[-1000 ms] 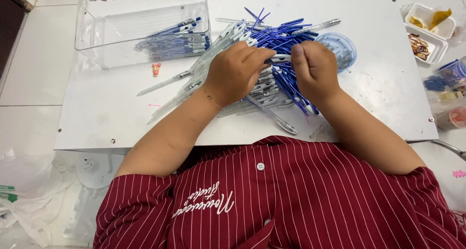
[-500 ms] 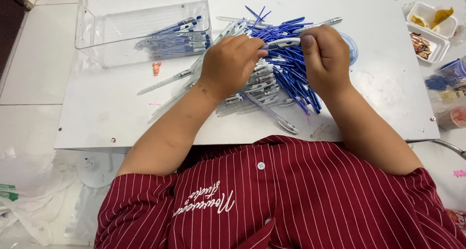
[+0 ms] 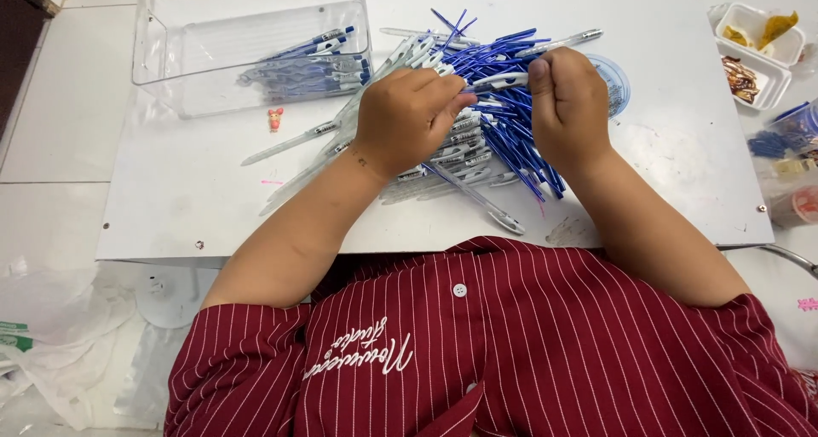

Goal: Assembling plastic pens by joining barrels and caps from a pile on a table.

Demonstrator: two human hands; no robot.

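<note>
My left hand (image 3: 407,117) and my right hand (image 3: 568,105) meet over a heap of pen parts on a white board (image 3: 187,190). Between their fingertips they hold one pen (image 3: 497,83), a clear barrel with blue inside, lying level. Under the hands lie several clear pen barrels (image 3: 452,152) and a fan of thin blue refills (image 3: 511,143). A clear plastic tray (image 3: 247,49) at the far left holds several finished pens (image 3: 311,66). A small round clear lid (image 3: 615,81) sits just right of my right hand.
A tiny red figure (image 3: 275,118) lies on the board near the tray. White containers with small parts (image 3: 754,49) stand at the far right, with more tubs (image 3: 788,160) below them. A white plastic bag (image 3: 51,335) lies on the tiled floor at left.
Both hands have lifted slightly off the heap and come together at the fingertips around one pen. The heap and the tray have not moved.
</note>
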